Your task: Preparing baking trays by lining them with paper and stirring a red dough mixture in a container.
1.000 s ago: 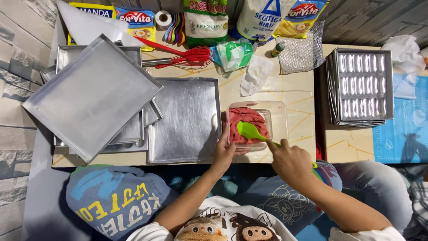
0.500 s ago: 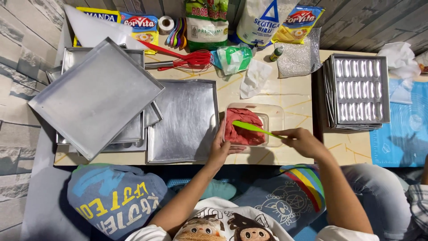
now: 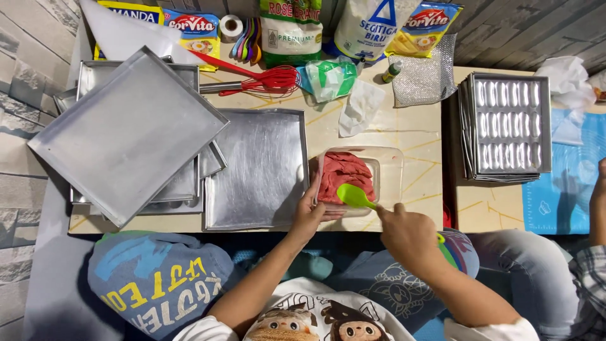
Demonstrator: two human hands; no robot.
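Right hand [image 3: 409, 235]: clamped on green spatula [image 3: 355, 196], blade in the tub.
Left hand [image 3: 307, 218]: gripping the tub's near-left edge.
Clear tub [image 3: 391, 165]: on worktop [image 3: 410, 129], holds pink dough [image 3: 343, 173].
Flat tray [image 3: 262, 167]: just left, bare.
Moulded trays [image 3: 508, 126]: stacked right, well apart.
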